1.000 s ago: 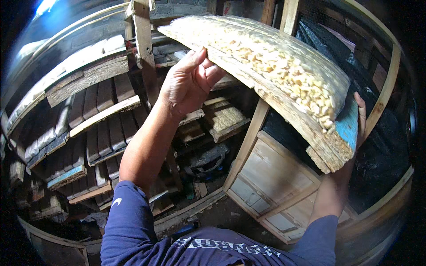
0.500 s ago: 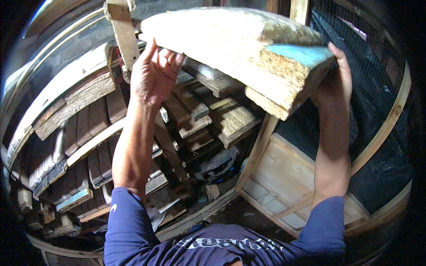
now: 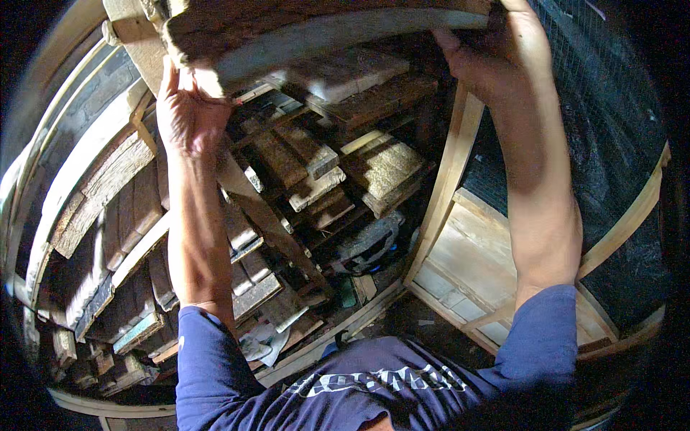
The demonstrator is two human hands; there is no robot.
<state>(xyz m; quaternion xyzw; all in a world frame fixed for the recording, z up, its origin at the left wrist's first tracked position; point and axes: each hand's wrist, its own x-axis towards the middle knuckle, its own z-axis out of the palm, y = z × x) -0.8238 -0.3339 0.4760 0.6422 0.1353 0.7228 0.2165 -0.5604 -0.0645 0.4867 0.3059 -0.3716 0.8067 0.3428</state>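
**Both hands under a board held overhead**

Gripping from below, my left hand (image 3: 188,115) cups the near corner of the board (image 3: 323,32), fingers curled up around its edge. My right hand (image 3: 496,54) clamps the far end, thumb under and fingers hidden over the top. The board sits above my head at the upper rim of the head view, tilted, its rough underside facing me. Below it, a wooden rack (image 3: 273,223) is packed with stacked slabs (image 3: 381,169), and a pale upright post (image 3: 449,179) stands just beside my right forearm. As I judge it, the board could slide off my left palm, since that corner merely rests there, or knock the post and jolt the slabs loose.
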